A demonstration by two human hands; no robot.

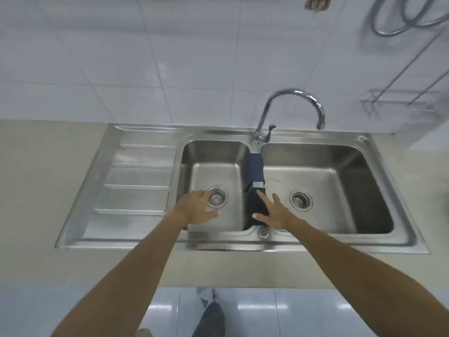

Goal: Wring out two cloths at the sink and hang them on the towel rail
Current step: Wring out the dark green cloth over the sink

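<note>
A: Nothing wrung or hung yet? Left hand [198, 207] open, empty over left basin [213, 171].
B: Yep. Right hand [275, 211] spread, just touching dark cloths [255, 188] draped across the divider. Towel rail [398, 103] bare, far right.

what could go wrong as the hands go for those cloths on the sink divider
The dark cloths lie draped over the narrow divider between the basins, so a one-sided pull could drop them into a basin. The right hand only reaches the near black one; the left hand is open and empty. Wringing outside a basin could wet the counter.
</note>
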